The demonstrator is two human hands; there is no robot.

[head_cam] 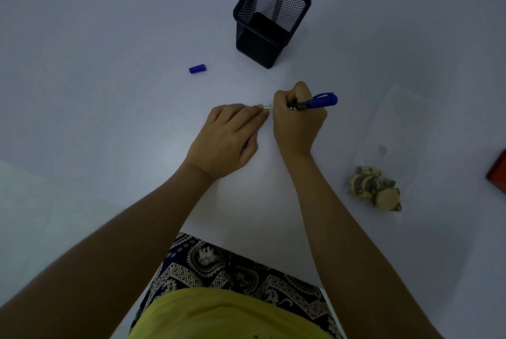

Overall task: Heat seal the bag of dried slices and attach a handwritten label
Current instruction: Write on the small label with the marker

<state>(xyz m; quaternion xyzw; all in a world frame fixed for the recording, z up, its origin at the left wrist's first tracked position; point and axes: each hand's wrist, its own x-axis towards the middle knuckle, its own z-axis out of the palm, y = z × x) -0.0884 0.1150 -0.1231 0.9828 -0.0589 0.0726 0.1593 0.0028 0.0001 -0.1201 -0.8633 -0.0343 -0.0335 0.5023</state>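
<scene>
White tabletop (pixel 109 119) fills the head view, dimly lit. We take the black mesh pen holder (pixel 269 18) as our landmark; it stands upright at the far centre of the surface. Toward the viewer from it, both hands meet over a small white label (pixel 267 108), of which only a sliver shows between them. We see the left hand (pixel 228 137) lying palm down with its fingers stretched out flat, the fingertips pressing on the label's left end. The right hand (pixel 297 117) is curled round a blue marker (pixel 315 102), gripping it with the tip down at the label and the barrel pointing right. We cannot read any writing on the label. Left of the holder and slightly nearer lies the marker's blue cap (pixel 197 68), on its side and well apart from both hands. Right of the holder and much nearer the viewer lies the clear bag (pixel 394 125), flat on the table, with the dried slices (pixel 373 186) bunched at its near end. A red object (pixel 498 171) is cut off by the right edge.
</scene>
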